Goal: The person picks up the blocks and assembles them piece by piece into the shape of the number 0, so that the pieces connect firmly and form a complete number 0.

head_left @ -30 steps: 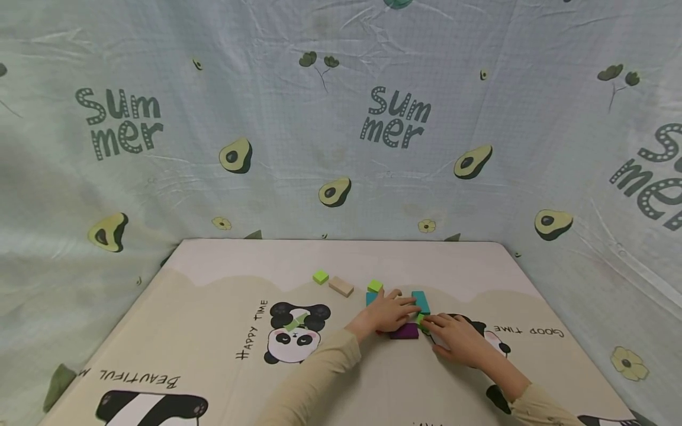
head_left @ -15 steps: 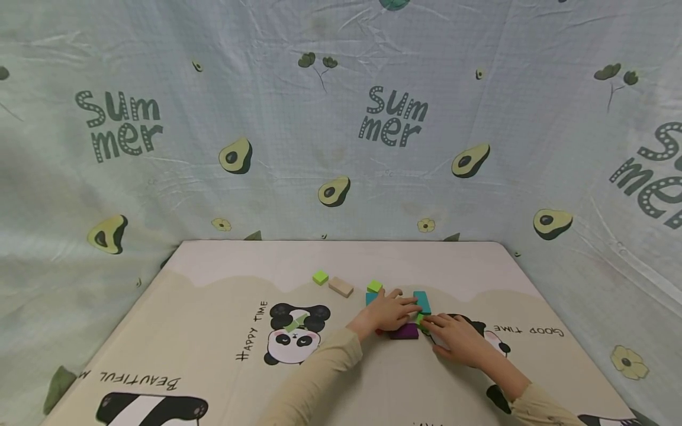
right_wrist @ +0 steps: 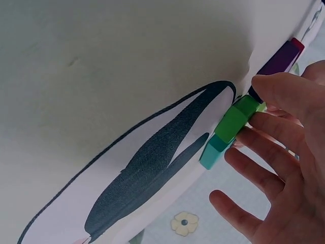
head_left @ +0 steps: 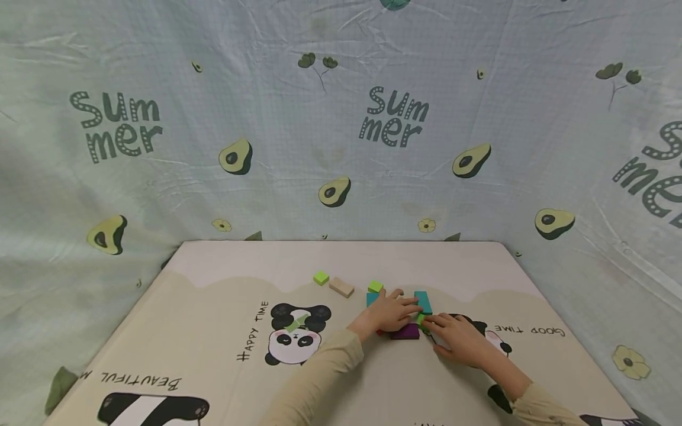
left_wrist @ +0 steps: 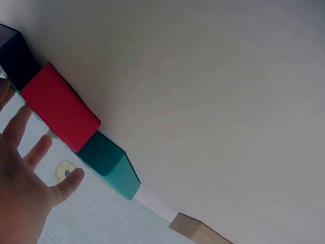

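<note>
The left hand (head_left: 391, 310), fingers spread wide with no grip visible, reaches over the far side of a red rectangular block (left_wrist: 61, 107), apparently painted wood. The right hand (head_left: 455, 340), fingers parted, appears to touch a similar bright-green block (right_wrist: 234, 119) at the right end of a purple rectangular block (head_left: 405, 332). The step in hand seems to be alignment; the next move probably calls for gentle inward pressure, disturbing no neighbours

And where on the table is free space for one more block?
The table is free between the wooden block and far edge, and between the sleeves. Crowded: around the purple block, by the left hand and right hand.
</note>
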`<action>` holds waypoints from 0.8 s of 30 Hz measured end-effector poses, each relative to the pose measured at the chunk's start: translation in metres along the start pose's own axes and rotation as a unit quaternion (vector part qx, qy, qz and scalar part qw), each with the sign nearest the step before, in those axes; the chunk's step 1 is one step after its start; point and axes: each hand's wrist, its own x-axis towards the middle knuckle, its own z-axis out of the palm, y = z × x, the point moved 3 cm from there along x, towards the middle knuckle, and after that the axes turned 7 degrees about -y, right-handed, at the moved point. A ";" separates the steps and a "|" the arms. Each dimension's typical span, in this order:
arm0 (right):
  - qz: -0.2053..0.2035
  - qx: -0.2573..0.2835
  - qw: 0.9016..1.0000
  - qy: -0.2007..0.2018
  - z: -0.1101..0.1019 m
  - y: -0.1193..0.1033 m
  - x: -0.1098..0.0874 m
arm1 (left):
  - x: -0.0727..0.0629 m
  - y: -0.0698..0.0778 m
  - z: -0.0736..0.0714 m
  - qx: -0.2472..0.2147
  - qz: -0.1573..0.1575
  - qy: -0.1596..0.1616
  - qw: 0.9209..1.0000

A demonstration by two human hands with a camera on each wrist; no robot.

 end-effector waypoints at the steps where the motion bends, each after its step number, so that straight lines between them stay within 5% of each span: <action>1: 0.000 0.001 1.000 0.000 -0.001 0.000 0.000 | 0.000 0.000 0.000 0.002 0.001 0.000 1.000; 24: 0.008 0.012 1.000 -0.009 -0.005 0.001 0.001 | 0.001 0.001 0.000 0.001 0.003 -0.001 1.000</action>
